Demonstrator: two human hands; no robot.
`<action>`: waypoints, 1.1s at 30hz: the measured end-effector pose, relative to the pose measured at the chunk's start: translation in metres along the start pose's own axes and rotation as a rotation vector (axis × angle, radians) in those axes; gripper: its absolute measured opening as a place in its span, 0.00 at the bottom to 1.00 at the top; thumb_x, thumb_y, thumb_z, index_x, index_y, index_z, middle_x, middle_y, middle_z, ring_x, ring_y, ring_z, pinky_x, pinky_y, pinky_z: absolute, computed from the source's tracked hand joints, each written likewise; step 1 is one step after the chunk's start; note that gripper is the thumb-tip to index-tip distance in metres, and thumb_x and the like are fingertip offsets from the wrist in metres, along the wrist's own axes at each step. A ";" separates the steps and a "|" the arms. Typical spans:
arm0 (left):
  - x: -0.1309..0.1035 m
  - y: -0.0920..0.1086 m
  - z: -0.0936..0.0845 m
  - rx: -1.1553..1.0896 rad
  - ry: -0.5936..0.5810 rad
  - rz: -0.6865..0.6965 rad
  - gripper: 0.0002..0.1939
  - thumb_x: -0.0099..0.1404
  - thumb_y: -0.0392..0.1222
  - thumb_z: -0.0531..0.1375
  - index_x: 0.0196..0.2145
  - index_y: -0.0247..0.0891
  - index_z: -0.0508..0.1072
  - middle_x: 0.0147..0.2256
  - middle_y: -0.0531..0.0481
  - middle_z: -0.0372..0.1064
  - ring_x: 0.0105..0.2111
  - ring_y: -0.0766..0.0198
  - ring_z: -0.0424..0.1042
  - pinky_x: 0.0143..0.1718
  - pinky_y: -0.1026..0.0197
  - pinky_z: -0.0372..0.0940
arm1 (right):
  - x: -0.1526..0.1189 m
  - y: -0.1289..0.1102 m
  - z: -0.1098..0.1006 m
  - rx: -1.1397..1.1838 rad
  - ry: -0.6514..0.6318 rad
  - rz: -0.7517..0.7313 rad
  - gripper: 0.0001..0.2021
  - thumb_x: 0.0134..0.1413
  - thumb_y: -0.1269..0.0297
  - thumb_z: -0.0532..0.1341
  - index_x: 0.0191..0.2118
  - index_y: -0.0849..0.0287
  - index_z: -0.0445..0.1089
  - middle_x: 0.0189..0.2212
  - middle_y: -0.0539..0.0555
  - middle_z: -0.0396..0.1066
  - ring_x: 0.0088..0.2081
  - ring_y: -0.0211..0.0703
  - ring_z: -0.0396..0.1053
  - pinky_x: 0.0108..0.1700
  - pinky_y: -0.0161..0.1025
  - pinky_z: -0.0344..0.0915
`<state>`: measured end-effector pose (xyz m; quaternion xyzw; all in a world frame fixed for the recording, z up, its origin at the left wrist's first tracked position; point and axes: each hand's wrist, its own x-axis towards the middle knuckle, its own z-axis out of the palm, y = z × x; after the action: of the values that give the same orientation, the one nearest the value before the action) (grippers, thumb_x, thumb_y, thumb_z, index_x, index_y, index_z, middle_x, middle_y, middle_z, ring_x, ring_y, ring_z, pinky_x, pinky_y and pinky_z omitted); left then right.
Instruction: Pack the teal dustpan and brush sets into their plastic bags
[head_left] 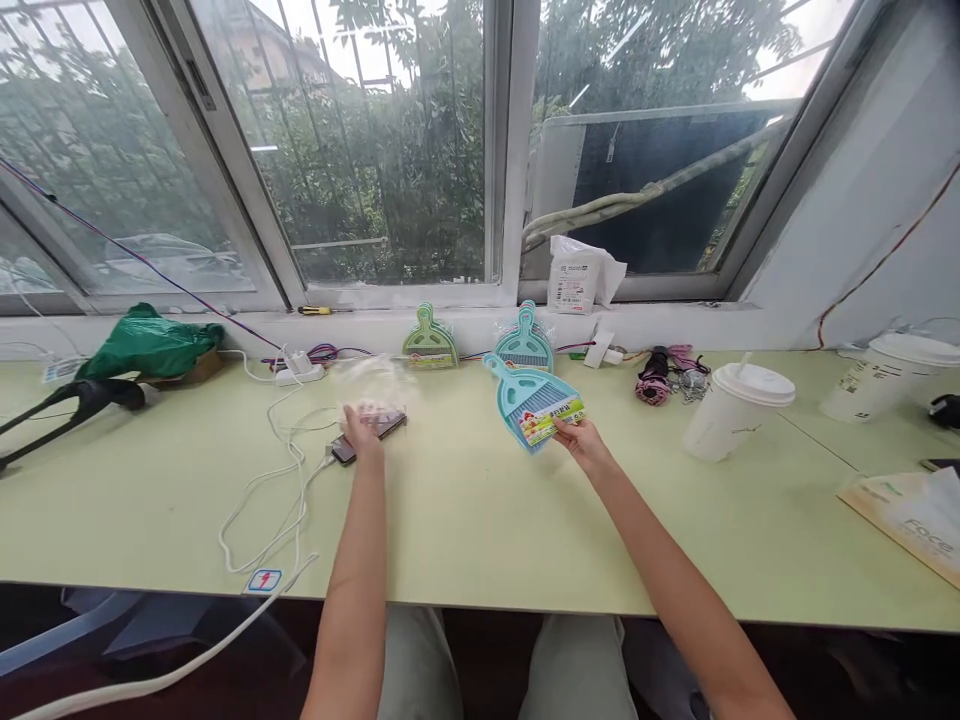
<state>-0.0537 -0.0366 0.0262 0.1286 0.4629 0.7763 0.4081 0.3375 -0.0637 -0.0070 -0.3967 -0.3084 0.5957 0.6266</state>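
The right hand (581,440) grips the blue dustpan set (534,402) by its lower edge; its handle points up and left, away from the hand. The left hand (362,428) rests on a phone (371,432), holding a clear wrapper (371,385).

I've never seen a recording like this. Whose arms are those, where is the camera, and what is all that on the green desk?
There is no machine here: these are a person's two bare arms, filmed by one camera worn on the head, looking forward and down.

The right hand holds a small turquoise plastic dustpan-and-brush set with a colourful label, tilted above the pale green desk. The left hand rests on a dark phone plugged into a white cable, with blurred clear wrapping at its fingers.

Two more sets lean against the window ledge: a green set and a turquoise set. To the right stand two white lidded paper cups.
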 end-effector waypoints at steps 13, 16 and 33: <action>0.005 -0.003 0.007 -0.083 -0.237 -0.231 0.38 0.66 0.63 0.35 0.59 0.31 0.58 0.55 0.30 0.61 0.53 0.55 0.66 0.45 0.58 0.68 | -0.004 0.020 0.009 0.042 0.064 0.086 0.14 0.35 0.75 0.70 0.31 0.59 0.70 0.32 0.52 0.77 0.33 0.40 0.75 0.32 0.33 0.75; 0.013 0.005 -0.007 -0.193 -0.273 -0.124 0.35 0.67 0.61 0.38 0.61 0.33 0.54 0.57 0.32 0.59 0.53 0.59 0.67 0.43 0.65 0.68 | -0.005 0.021 0.010 0.037 0.069 0.088 0.14 0.35 0.75 0.70 0.31 0.58 0.70 0.32 0.52 0.77 0.33 0.41 0.75 0.32 0.34 0.76; -0.097 -0.102 0.044 0.436 -0.938 -0.303 0.25 0.56 0.51 0.63 0.49 0.39 0.66 0.48 0.44 0.70 0.46 0.54 0.70 0.47 0.52 0.64 | -0.016 0.018 0.020 -0.256 -0.141 0.175 0.12 0.51 0.60 0.65 0.38 0.61 0.70 0.30 0.56 0.77 0.27 0.42 0.75 0.27 0.35 0.74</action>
<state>0.0858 -0.0583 -0.0163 0.4751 0.3949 0.4539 0.6421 0.3097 -0.0778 -0.0117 -0.4556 -0.3893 0.6301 0.4938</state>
